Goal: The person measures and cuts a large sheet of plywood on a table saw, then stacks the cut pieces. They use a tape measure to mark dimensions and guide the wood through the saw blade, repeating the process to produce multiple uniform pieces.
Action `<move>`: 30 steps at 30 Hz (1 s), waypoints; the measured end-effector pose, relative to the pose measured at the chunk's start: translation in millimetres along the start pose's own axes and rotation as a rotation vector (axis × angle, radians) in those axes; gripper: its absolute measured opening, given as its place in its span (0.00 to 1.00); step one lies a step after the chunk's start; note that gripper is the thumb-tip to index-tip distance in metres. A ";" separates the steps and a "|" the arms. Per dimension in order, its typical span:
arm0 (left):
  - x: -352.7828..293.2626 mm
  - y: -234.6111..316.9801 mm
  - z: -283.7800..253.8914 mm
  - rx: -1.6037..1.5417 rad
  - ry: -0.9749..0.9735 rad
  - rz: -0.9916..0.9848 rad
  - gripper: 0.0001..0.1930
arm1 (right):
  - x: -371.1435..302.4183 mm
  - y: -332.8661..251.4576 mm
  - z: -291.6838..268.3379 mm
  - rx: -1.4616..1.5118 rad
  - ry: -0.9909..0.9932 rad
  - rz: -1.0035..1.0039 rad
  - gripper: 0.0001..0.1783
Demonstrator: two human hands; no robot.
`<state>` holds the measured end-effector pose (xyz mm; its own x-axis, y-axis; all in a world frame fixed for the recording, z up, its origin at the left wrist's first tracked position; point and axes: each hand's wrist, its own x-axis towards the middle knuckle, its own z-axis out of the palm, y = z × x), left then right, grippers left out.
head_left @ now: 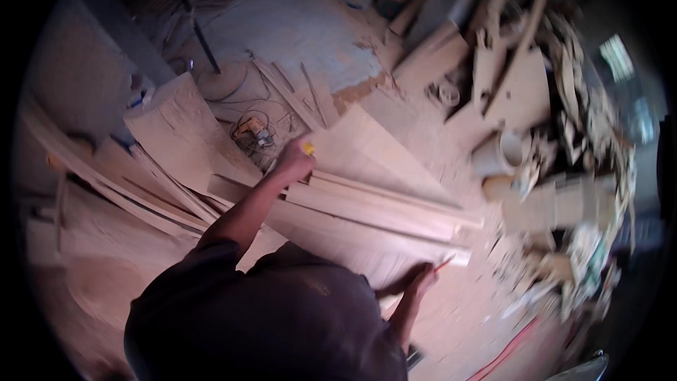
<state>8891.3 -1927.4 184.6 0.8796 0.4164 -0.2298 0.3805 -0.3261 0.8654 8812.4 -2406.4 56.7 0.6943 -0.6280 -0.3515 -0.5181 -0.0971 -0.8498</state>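
My left hand [295, 162] is closed round a small yellow object [308, 149], perhaps a tape measure, at the far left end of some long wooden strips [384, 204]. My right hand [423, 279] grips a thin red pencil [444, 263], its tip close to the right end of the nearest strip. The strips lie side by side across a wide wooden board [338, 236]. Beyond them sits a pale, flat wooden panel [377, 152] with a slanting edge. My fingers hide most of the yellow object.
An orange corded power tool [252, 129] rests on the dusty floor beyond my left hand. Curved wooden pieces [113, 176] stand at the left. Offcuts [522, 85], a white bucket [498, 154] and scrap heap up at the right. A red strip [504, 353] lies at lower right.
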 end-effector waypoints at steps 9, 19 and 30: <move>228.4 70.6 123.0 0.061 -0.046 0.052 0.37 | 120.1 -173.5 103.0 0.107 -0.051 0.044 0.22; 416.6 128.0 91.6 -0.010 0.200 -0.132 0.35 | 343.7 -265.9 311.4 0.127 -0.421 0.088 0.20; 592.0 181.2 -13.7 -0.063 0.499 -0.442 0.34 | 456.2 -488.5 665.1 -0.044 -0.688 -0.194 0.17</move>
<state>9477.1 -1728.3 211.4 0.4014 0.8472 -0.3481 0.6437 0.0094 0.7653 9714.5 -2132.0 50.2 0.9261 0.0319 -0.3758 -0.3628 -0.1976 -0.9107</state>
